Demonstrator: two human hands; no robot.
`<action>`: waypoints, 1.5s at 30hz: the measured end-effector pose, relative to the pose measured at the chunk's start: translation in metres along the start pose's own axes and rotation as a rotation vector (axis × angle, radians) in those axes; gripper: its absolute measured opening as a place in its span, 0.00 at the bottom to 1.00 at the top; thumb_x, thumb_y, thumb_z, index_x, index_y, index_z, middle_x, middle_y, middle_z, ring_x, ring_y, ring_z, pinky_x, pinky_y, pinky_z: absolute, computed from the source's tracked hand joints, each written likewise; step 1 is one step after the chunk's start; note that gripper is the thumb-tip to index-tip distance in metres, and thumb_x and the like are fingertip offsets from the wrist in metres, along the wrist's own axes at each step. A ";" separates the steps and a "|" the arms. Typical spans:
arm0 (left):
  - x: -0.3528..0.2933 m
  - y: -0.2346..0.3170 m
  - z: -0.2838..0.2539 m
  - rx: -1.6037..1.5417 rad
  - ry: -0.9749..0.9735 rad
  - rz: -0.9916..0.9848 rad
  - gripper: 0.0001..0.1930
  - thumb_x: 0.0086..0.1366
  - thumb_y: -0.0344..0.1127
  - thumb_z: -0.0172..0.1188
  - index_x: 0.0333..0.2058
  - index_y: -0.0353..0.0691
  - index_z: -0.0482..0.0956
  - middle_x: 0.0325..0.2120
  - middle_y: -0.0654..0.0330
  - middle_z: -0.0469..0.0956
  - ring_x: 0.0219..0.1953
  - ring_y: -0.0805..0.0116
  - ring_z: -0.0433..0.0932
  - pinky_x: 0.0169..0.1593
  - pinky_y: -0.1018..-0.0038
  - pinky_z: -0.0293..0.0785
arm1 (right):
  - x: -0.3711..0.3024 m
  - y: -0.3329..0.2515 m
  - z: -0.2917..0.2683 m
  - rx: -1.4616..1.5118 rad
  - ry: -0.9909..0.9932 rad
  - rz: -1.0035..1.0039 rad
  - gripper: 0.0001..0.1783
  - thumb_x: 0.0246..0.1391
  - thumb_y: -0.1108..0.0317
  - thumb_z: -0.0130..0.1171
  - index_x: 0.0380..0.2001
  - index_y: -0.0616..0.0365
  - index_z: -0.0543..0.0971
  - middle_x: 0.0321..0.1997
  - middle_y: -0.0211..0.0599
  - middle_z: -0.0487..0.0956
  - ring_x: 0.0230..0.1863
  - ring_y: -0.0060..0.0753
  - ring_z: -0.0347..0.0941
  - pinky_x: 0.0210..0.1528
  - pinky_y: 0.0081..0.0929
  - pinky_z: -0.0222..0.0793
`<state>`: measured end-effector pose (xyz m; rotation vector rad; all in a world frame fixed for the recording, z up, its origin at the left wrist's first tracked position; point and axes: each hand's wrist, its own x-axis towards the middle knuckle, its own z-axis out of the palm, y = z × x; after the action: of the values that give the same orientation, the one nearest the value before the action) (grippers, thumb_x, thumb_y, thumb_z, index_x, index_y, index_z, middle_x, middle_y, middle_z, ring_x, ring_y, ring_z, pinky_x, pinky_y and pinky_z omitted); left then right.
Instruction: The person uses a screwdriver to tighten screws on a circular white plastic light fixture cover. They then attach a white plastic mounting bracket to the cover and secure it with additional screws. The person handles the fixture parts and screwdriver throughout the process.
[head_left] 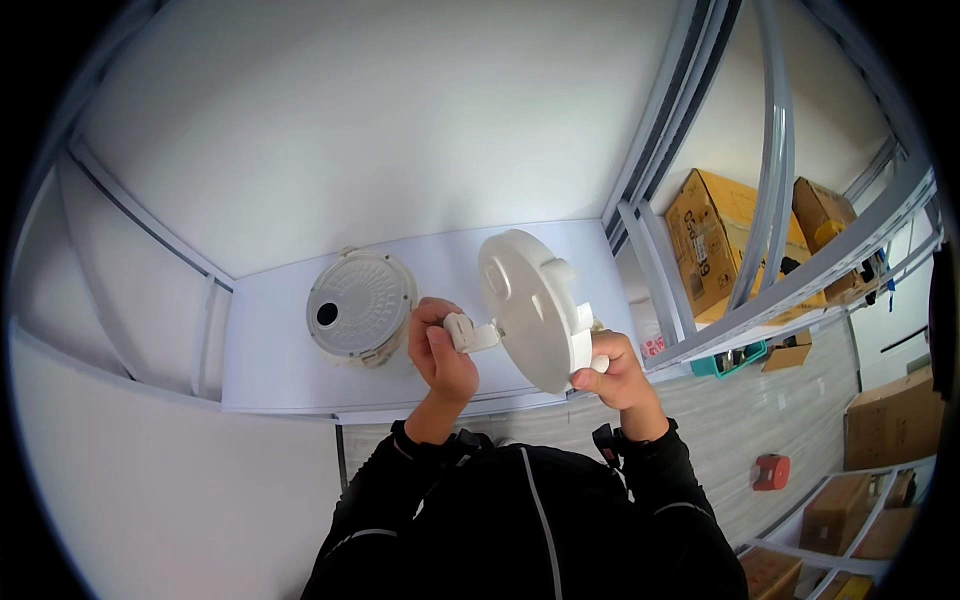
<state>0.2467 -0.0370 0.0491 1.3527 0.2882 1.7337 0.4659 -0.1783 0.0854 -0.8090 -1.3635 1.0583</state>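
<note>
Left hand (440, 350) pinches a small white clip (468, 333); right hand (615, 372) grips the tilted lid (525, 305) edge, which could slip.

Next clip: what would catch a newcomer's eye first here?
Most striking is the large white round lid held on edge at the picture's centre, the right hand gripping its lower rim while the left hand pinches a small white part at its side. Left of them, a round white appliance with a dark hole on top stands on the white table. Brown cardboard boxes sit behind the grey frame at right.
</note>
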 end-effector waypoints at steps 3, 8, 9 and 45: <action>0.000 0.002 0.007 0.032 0.008 0.052 0.23 0.84 0.53 0.46 0.46 0.35 0.72 0.39 0.56 0.71 0.27 0.70 0.71 0.31 0.73 0.68 | 0.005 -0.007 0.001 -0.015 -0.020 0.001 0.10 0.61 0.68 0.74 0.41 0.63 0.86 0.39 0.35 0.87 0.41 0.25 0.79 0.46 0.28 0.72; 0.006 -0.001 0.012 0.128 0.014 0.126 0.22 0.84 0.52 0.44 0.46 0.35 0.71 0.39 0.55 0.71 0.26 0.70 0.69 0.31 0.73 0.68 | 0.009 -0.006 0.006 -0.067 -0.070 0.016 0.11 0.61 0.66 0.74 0.40 0.63 0.86 0.39 0.36 0.87 0.41 0.27 0.79 0.47 0.28 0.73; 0.008 -0.001 0.011 0.141 0.025 0.117 0.21 0.85 0.51 0.43 0.46 0.36 0.71 0.38 0.56 0.71 0.26 0.70 0.68 0.31 0.73 0.67 | 0.008 -0.006 0.007 -0.074 -0.058 0.021 0.12 0.61 0.66 0.74 0.40 0.63 0.87 0.39 0.36 0.87 0.41 0.26 0.79 0.47 0.29 0.73; -0.020 -0.026 -0.013 0.006 0.141 -0.489 0.28 0.83 0.56 0.45 0.63 0.36 0.67 0.54 0.56 0.74 0.56 0.63 0.74 0.62 0.63 0.72 | 0.014 0.022 0.048 0.370 0.150 0.004 0.18 0.68 0.60 0.69 0.52 0.64 0.84 0.45 0.37 0.87 0.41 0.24 0.82 0.40 0.25 0.79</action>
<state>0.2484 -0.0331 0.0136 1.0536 0.6459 1.4125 0.4142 -0.1635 0.0739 -0.6019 -1.0003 1.1842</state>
